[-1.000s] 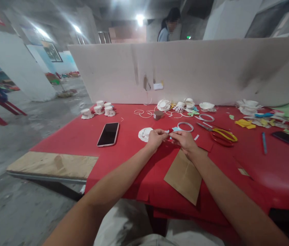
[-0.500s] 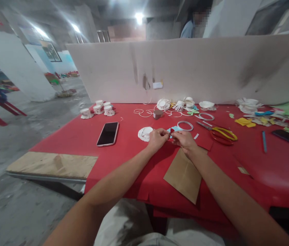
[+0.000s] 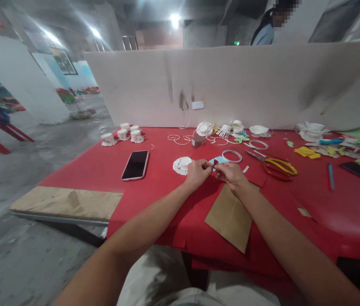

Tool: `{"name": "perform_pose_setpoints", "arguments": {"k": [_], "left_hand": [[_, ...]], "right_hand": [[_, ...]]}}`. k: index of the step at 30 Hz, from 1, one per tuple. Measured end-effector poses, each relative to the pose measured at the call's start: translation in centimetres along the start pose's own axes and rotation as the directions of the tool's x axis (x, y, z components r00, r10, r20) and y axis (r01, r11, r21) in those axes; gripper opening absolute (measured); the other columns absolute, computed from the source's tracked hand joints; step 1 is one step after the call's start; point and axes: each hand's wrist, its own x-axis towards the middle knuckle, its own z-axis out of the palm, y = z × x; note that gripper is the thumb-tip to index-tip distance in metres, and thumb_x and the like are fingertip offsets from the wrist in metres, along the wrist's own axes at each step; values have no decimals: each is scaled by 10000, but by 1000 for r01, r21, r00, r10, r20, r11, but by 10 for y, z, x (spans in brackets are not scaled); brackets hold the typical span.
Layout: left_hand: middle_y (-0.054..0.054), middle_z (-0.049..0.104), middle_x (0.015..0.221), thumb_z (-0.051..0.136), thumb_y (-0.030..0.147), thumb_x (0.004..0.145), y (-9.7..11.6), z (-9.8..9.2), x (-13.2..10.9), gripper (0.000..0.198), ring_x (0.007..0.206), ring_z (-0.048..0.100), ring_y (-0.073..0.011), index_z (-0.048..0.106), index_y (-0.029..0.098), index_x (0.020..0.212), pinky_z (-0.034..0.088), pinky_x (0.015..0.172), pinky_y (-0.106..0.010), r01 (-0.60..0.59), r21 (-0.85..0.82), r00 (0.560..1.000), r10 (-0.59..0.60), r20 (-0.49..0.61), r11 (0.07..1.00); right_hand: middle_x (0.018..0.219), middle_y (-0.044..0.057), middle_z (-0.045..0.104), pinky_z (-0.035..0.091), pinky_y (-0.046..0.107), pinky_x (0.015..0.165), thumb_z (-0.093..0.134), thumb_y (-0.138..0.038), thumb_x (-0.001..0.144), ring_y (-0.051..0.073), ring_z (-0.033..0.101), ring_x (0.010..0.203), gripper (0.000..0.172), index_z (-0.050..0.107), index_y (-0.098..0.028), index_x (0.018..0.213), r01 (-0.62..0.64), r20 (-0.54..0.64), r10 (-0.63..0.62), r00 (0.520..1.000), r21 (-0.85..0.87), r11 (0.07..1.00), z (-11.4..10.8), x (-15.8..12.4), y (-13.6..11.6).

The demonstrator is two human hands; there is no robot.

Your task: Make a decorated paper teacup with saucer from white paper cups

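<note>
In the head view, the left hand (image 3: 200, 172) and right hand (image 3: 231, 173) meet just above the red table (image 3: 87, 170), both with fingertips pinched narrow on a small red piece (image 3: 215, 162), probably paper, though it is too small to be sure. A white cup (image 3: 181, 165) sits beside the left hand; blue paper (image 3: 221, 159) and a tape roll (image 3: 235, 161) lie just beyond the right, brown card (image 3: 231, 216) under its wrist.

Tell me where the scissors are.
In the head view, the scissors lie on the red table, to the right of the right hand, between it and the blue pen.
</note>
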Motion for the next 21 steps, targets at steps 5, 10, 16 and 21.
{"name": "perform_pose_setpoints", "arguments": {"k": [5, 10, 16, 21], "left_hand": [[-29, 678, 660, 609, 186, 677, -1, -1, 2, 89, 592, 591, -113, 676, 137, 708, 433, 562, -205, 68, -110, 998, -66, 23, 992], [-28, 670, 644, 632, 226, 664, -6, 2, 4, 107, 572, 578, -108, 672, 132, 694, 419, 535, -197, 95, -213, 995, -89, 36, 972], [-18, 644, 594, 658, 253, 626, -10, 5, 5, 127, 527, 553, -97, 651, 129, 652, 412, 515, -199, 166, -361, 986, -152, 66, 918], [5, 606, 532, 652, 235, 609, -9, 5, 4, 114, 460, 504, -76, 627, 128, 636, 395, 483, -194, 198, -478, 980, -171, 99, 856]], "right_hand": [[455, -50, 479, 445, 211, 459, 690, -183, 531, 53, 418, 429, 156, 540, -153, 503, 8, 37, -9, 999, 40, 999, -1, 0, 0], [452, -63, 461, 428, 217, 472, 695, -204, 528, 52, 403, 432, 173, 527, -163, 514, 11, 57, -14, 998, 54, 998, -2, 2, 2], [450, -63, 459, 412, 215, 472, 690, -213, 518, 62, 423, 442, 160, 537, -167, 523, 15, 78, -20, 997, 61, 998, -4, 5, 3], [452, -63, 461, 412, 212, 467, 710, -218, 510, 59, 407, 444, 175, 542, -169, 510, 13, 73, -21, 997, 109, 994, -2, 4, 3]]}}
